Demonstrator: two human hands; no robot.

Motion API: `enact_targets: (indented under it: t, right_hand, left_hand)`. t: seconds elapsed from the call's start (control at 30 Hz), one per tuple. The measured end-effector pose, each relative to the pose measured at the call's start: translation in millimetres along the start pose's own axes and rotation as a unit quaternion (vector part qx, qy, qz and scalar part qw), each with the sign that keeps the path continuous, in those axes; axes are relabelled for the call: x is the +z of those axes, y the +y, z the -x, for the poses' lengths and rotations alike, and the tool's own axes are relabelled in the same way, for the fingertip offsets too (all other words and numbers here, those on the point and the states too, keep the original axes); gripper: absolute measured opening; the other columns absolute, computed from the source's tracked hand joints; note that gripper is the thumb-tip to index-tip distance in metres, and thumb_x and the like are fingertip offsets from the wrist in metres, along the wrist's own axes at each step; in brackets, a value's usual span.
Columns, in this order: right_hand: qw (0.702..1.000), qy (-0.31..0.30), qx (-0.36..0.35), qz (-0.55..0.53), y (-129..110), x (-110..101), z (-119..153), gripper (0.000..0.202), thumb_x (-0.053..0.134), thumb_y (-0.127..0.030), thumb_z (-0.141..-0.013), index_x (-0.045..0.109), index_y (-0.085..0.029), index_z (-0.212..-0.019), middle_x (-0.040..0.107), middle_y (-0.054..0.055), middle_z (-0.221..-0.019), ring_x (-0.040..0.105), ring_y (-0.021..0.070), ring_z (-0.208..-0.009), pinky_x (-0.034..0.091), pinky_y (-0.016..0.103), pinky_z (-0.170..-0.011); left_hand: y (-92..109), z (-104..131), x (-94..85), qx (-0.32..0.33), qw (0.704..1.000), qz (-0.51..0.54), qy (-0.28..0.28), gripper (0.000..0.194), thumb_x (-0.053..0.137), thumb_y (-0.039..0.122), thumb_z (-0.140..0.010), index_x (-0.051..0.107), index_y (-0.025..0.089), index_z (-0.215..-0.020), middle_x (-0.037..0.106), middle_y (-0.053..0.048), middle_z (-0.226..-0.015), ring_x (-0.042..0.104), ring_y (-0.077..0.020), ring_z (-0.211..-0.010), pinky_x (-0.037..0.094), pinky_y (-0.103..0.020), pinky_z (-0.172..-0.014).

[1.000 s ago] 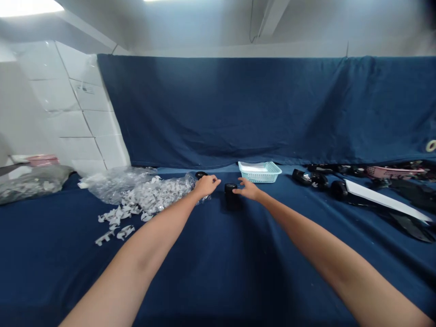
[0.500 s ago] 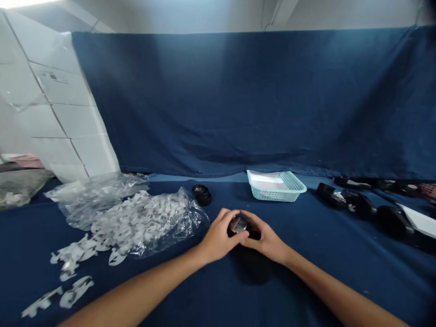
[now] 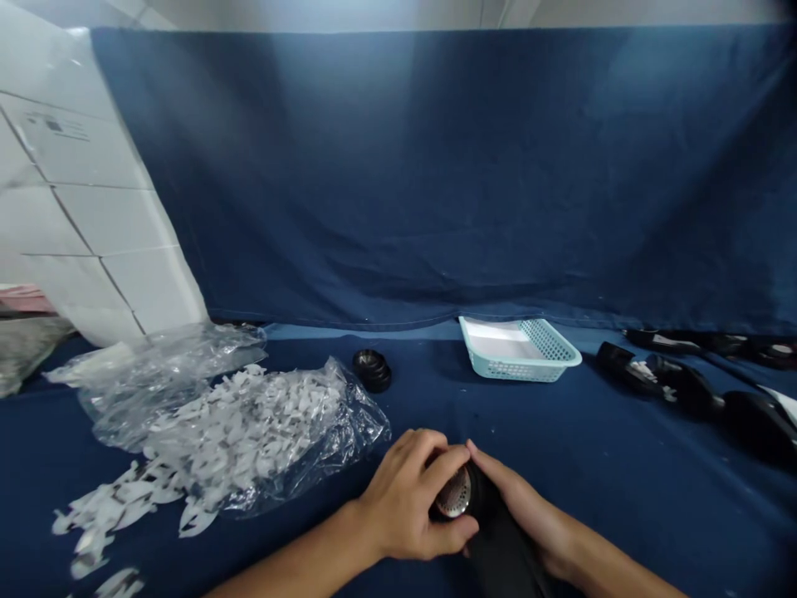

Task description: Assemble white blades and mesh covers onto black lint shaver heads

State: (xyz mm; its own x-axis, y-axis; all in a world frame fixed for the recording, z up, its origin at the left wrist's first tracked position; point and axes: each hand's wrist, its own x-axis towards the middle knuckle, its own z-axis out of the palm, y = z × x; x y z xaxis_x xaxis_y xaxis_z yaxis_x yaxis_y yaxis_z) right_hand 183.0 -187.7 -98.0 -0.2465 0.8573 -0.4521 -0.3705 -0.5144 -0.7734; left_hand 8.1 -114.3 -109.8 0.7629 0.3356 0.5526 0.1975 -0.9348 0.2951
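Observation:
A long black device (image 3: 503, 540) with a round, perforated silver metal head (image 3: 454, 493) lies between my hands, its head tilted up toward the left. My left hand (image 3: 414, 498) curls its thumb and fingers around the rim of that head. Along the device's right side, my right hand (image 3: 529, 507) wraps the black body, its palm and lower fingers largely hidden. Beyond my left hand, a small stack of black round rings (image 3: 372, 370) rests on the blue cloth.
Many white plastic pieces (image 3: 249, 428) lie on and around a clear bag (image 3: 155, 374) at the left. A light-blue basket (image 3: 520, 370) with white paper stands at the back. Black devices (image 3: 685, 386) lie at the right; a blue curtain (image 3: 436, 183) hangs behind.
Both hands and the device are lower in the view, and the device's long body and perforated head now show more clearly. The view has shifted slightly.

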Motion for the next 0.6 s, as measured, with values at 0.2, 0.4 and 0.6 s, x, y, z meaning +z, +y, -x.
enact_targets:
  t: [0.2, 0.4, 0.6]
  right_hand:
    - [0.992, 0.062, -0.084, 0.071, -0.5, 8.7, -6.1, 0.046, 0.062, -0.064, -0.076, 0.072, -0.02, -0.075, 0.068, 0.001, -0.06, 0.061, 0.0174, -0.052, 0.049, 0.029, -0.052]
    - [0.984, 0.082, -0.129, 0.09, 1.2, 0.3, -4.4, 0.035, 0.067, -0.053, -0.077, 0.074, -0.019, -0.081, 0.073, 0.002, -0.076, 0.065, 0.0232, -0.083, 0.048, 0.035, -0.084]
    - [0.984, 0.058, -0.138, 0.1, -3.8, 5.7, 1.0, 0.037, 0.063, -0.052, -0.081, 0.075, -0.018, -0.083, 0.073, 0.002, -0.076, 0.065, 0.0222, -0.079, 0.046, 0.036, -0.084]
  left_hand:
    - [-4.8, -0.4, 5.5, 0.026, 0.994, -0.108, -0.013, 0.066, 0.05, 0.066, -0.079, 0.055, 0.013, -0.118, 0.067, -0.015, -0.084, 0.065, -0.0323, -0.079, 0.053, -0.054, -0.081]
    - [-1.9, -3.8, 20.6, 0.107, 0.974, -0.12, 0.159, 0.054, 0.032, 0.061, -0.081, 0.047, 0.015, -0.106, 0.062, -0.007, -0.066, 0.063, -0.0247, -0.055, 0.057, -0.043, -0.052]
    - [3.8, -8.0, 19.1, 0.094, 0.971, -0.135, 0.172, 0.05, 0.029, 0.056, -0.082, 0.046, 0.014, -0.103, 0.064, -0.008, -0.067, 0.066, -0.0247, -0.054, 0.059, -0.042, -0.049]
